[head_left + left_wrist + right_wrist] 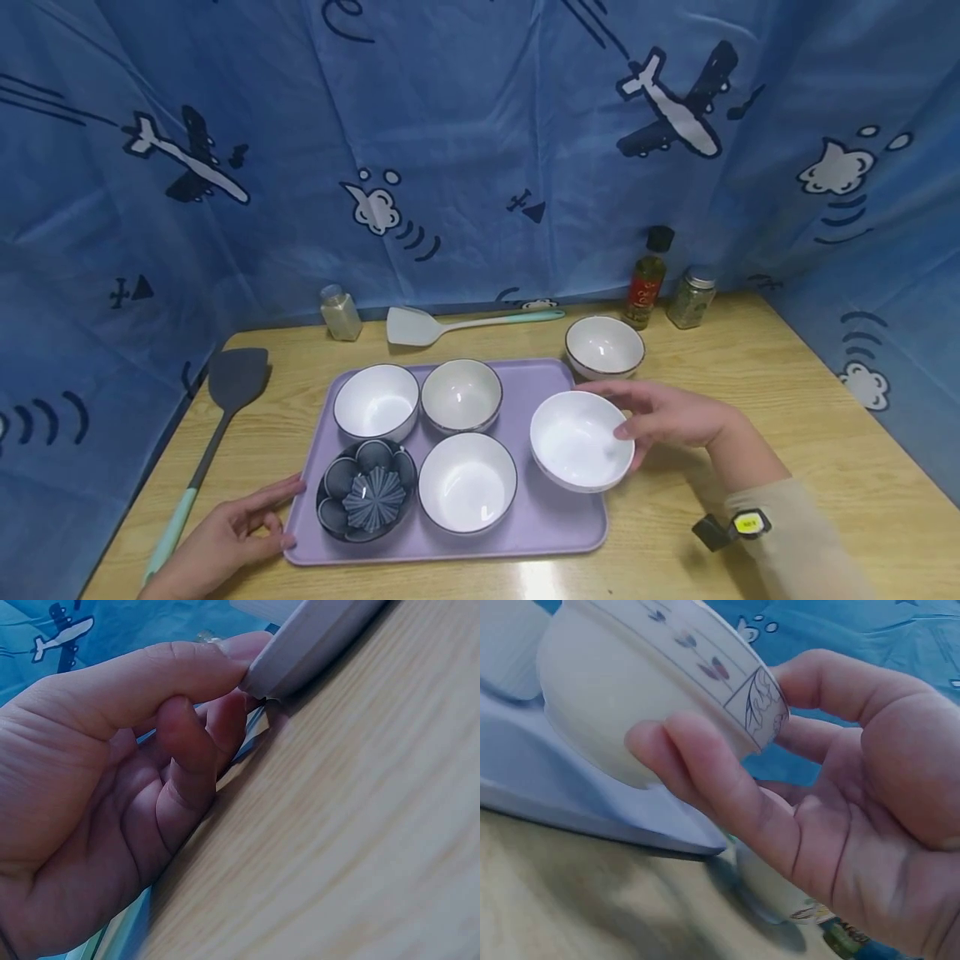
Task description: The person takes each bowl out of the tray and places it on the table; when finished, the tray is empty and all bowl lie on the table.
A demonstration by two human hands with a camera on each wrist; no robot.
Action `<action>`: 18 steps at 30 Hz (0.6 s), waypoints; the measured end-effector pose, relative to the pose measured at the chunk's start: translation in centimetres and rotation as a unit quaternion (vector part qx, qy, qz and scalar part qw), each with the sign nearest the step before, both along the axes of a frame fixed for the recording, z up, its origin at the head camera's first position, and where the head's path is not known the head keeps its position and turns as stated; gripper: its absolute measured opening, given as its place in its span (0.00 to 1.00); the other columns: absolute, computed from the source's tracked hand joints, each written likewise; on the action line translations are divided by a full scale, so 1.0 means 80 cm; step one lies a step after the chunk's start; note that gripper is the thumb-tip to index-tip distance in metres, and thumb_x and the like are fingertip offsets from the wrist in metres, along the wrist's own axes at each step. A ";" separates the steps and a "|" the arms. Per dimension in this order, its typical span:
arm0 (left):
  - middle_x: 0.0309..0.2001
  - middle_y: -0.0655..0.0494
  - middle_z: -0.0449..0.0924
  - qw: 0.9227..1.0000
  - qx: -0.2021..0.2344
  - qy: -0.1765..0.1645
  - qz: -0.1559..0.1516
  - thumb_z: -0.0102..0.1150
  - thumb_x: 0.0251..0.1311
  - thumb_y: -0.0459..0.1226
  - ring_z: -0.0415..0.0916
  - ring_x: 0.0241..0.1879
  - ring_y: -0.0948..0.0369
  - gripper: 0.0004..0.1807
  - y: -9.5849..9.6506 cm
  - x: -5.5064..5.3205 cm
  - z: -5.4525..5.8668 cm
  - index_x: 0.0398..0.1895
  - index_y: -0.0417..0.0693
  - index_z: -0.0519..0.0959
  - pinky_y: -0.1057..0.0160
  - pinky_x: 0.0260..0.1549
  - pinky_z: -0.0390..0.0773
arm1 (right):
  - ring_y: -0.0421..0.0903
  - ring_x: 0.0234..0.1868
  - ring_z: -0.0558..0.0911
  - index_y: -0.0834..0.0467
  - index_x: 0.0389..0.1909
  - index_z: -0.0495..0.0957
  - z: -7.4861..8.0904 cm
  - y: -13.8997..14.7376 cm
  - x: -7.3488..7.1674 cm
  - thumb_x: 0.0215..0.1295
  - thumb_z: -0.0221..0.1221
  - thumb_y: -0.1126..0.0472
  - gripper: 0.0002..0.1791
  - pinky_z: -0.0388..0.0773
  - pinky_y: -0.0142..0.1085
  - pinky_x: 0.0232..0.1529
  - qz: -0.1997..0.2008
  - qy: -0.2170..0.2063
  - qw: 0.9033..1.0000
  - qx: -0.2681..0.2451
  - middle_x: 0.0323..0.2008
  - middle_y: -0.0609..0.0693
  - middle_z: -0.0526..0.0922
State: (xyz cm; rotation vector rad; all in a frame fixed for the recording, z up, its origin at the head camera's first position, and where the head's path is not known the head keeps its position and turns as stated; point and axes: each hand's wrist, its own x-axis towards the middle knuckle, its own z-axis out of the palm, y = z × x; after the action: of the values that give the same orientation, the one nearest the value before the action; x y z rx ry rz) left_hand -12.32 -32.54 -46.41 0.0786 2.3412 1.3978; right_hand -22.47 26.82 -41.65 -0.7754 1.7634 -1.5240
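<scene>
My right hand (671,419) grips a white bowl (577,442), thumb over the rim and fingers against its outer wall. Tilted, the bowl is raised over the right end of the purple tray (528,533); a tulip-patterned band (697,656) shows on its outside. My left hand (238,533) holds the tray's front left edge, its thumb at the rim (289,664). On the tray stand a white bowl (375,404) at back left, a cream bowl (461,396) beside it, a dark petal-shaped bowl (367,492) at front left and another white bowl (468,483).
Behind the tray's right corner stands another bowl (604,346). An oil bottle (645,287) and a spice jar (691,297) are at the back right. A pale spatula (420,327) and a shaker (341,315) lie behind the tray; a dark spatula (225,400) is left.
</scene>
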 end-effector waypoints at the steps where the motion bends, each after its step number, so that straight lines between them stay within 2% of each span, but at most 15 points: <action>1: 0.72 0.41 0.61 1.000 -0.002 -0.003 0.003 0.69 0.59 0.44 0.76 0.38 0.63 0.41 0.000 0.000 0.000 0.74 0.42 0.64 0.68 0.36 0.73 | 0.56 0.54 0.80 0.58 0.76 0.56 0.002 0.003 0.000 0.68 0.53 0.73 0.36 0.80 0.62 0.32 -0.006 0.003 1.000 0.000 0.69 0.49 0.66; 6: 0.69 0.43 0.64 1.000 -0.020 -0.010 0.009 0.71 0.57 0.46 0.77 0.38 0.62 0.43 0.001 0.000 0.001 0.74 0.44 0.65 0.69 0.38 0.72 | 0.54 0.51 0.81 0.58 0.76 0.55 0.013 0.017 0.001 0.70 0.52 0.73 0.35 0.81 0.60 0.34 -0.038 0.021 0.999 -0.004 0.67 0.46 0.69; 11: 0.71 0.44 0.63 1.000 -0.021 -0.009 0.007 0.70 0.57 0.46 0.77 0.39 0.62 0.42 0.002 -0.001 0.002 0.74 0.44 0.65 0.71 0.40 0.71 | 0.52 0.50 0.82 0.57 0.76 0.56 0.023 0.034 0.002 0.70 0.52 0.73 0.35 0.81 0.59 0.35 -0.077 0.033 0.996 -0.016 0.64 0.47 0.71; 18: 0.70 0.46 0.65 1.000 -0.028 0.001 0.005 0.70 0.57 0.46 0.77 0.39 0.61 0.41 -0.001 -0.001 0.000 0.73 0.45 0.67 0.72 0.41 0.72 | 0.51 0.47 0.84 0.52 0.76 0.57 0.032 0.054 0.003 0.71 0.51 0.74 0.35 0.82 0.56 0.40 -0.141 0.028 0.989 -0.031 0.62 0.44 0.73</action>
State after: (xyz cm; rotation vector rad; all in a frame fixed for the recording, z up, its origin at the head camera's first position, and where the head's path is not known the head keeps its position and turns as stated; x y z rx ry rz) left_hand -12.39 -32.59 -46.43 0.0514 2.3833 1.3375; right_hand -22.24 31.10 -39.08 -0.6217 1.9403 -1.7630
